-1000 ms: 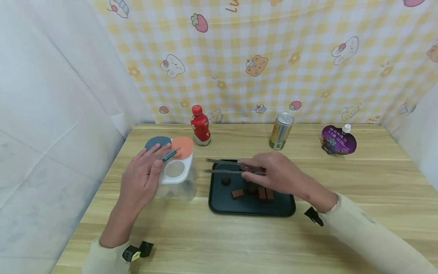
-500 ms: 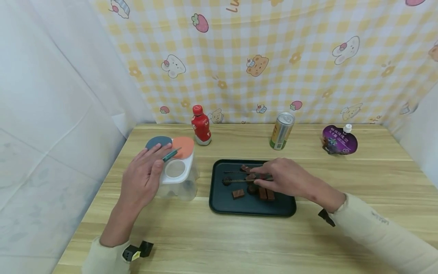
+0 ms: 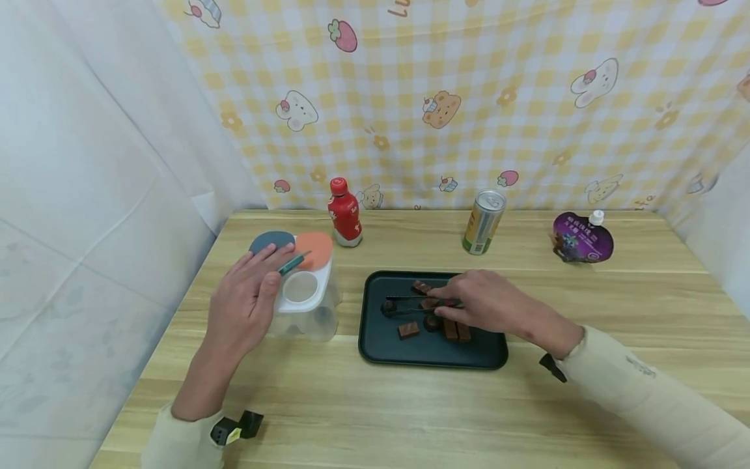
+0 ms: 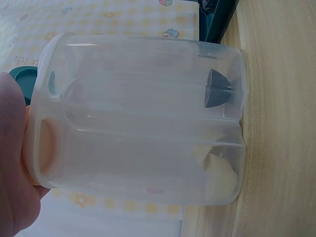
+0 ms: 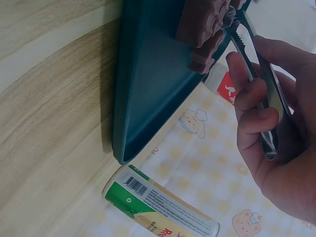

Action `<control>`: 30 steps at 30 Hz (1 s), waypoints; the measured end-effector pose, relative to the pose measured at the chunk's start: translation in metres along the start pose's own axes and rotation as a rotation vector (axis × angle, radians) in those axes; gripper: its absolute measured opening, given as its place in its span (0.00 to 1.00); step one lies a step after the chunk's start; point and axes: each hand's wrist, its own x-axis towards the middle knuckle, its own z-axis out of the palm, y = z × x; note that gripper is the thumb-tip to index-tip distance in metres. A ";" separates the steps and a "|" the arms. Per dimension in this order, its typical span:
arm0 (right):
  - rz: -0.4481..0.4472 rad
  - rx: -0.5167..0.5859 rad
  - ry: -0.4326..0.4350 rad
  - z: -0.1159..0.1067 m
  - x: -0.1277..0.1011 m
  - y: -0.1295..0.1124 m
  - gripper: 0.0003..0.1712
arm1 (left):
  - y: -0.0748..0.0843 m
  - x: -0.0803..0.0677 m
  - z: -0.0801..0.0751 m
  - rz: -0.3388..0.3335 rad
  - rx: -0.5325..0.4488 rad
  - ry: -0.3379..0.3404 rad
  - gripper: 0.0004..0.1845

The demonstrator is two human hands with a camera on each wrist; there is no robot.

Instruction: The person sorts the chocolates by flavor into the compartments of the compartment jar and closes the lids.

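Observation:
My left hand [image 3: 243, 306] lies flat over the lid of a clear plastic storage box [image 3: 307, 322], fingers stretched out. Blue and orange flaps cover two lid openings; a teal flap [image 3: 291, 264] stands raised beside a round opening. Through the wall, in the left wrist view, a dark piece [image 4: 217, 90] and a pale piece [image 4: 219, 175] show in separate compartments. My right hand [image 3: 483, 299] grips metal tongs [image 5: 266, 89] low over a dark tray [image 3: 375, 352]. Their toothed tips stand on either side of a round chocolate [image 3: 388, 308] at the tray's left.
Several other chocolates lie on the tray, among them a rectangular piece [image 3: 408, 330] and bars [image 3: 457, 331]. Behind stand a red bottle [image 3: 346, 215], a drink can [image 3: 484, 223] and a purple spouted pouch [image 3: 583, 238]. A checked curtain [image 3: 398, 150] hangs at the table's back.
My right hand has moved the tongs right and toward me, from the tray's far left edge down to the round chocolate. The tips have drawn closer together. My left hand stays put.

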 end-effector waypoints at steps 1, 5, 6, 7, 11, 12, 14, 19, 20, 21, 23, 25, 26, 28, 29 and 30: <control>0.002 0.005 -0.003 0.000 0.000 0.000 0.18 | 0.000 0.000 0.000 0.002 0.000 0.001 0.26; 0.008 0.017 -0.003 -0.001 0.001 0.000 0.14 | -0.001 0.001 0.000 0.012 0.002 0.003 0.26; 0.009 0.021 -0.003 -0.001 0.001 0.000 0.13 | -0.001 0.001 0.000 0.013 0.001 0.004 0.26; 0.009 0.021 -0.003 -0.001 0.001 0.000 0.12 | -0.001 0.001 0.000 0.015 0.000 0.005 0.26; 0.005 0.025 -0.004 -0.001 0.001 -0.001 0.09 | 0.000 0.001 0.000 0.010 0.002 0.004 0.27; 0.004 0.026 -0.005 -0.001 0.001 -0.001 0.09 | 0.000 0.001 -0.001 0.008 0.003 0.004 0.26; 0.004 0.028 -0.009 -0.001 0.001 -0.001 0.08 | 0.001 0.000 -0.001 0.004 0.006 0.002 0.26; 0.003 0.029 -0.003 -0.001 0.001 -0.002 0.07 | 0.001 0.001 -0.001 0.004 0.006 -0.001 0.26; 0.001 0.029 0.001 0.000 0.001 -0.002 0.07 | 0.001 0.001 -0.001 0.005 0.006 -0.001 0.26; -0.003 0.026 0.006 0.000 0.000 -0.002 0.07 | 0.001 0.001 -0.001 0.005 0.006 -0.001 0.26; -0.010 0.019 0.015 0.000 0.000 -0.002 0.07 | 0.001 0.001 -0.001 0.006 0.007 -0.002 0.26; -0.021 0.009 0.028 0.001 -0.001 -0.002 0.07 | 0.000 0.001 0.000 0.009 0.007 -0.002 0.26; -0.028 0.001 0.035 0.002 -0.001 -0.002 0.07 | 0.000 0.001 0.000 0.010 0.007 -0.001 0.26; -0.040 -0.016 0.047 0.002 -0.002 -0.002 0.08 | -0.001 0.000 0.000 0.014 0.006 0.000 0.27; -0.044 -0.025 0.052 0.003 -0.002 -0.002 0.08 | -0.001 0.000 0.000 0.015 0.005 0.002 0.28; -0.048 -0.032 0.057 0.003 -0.002 -0.002 0.09 | -0.001 0.000 0.001 0.017 0.003 0.003 0.28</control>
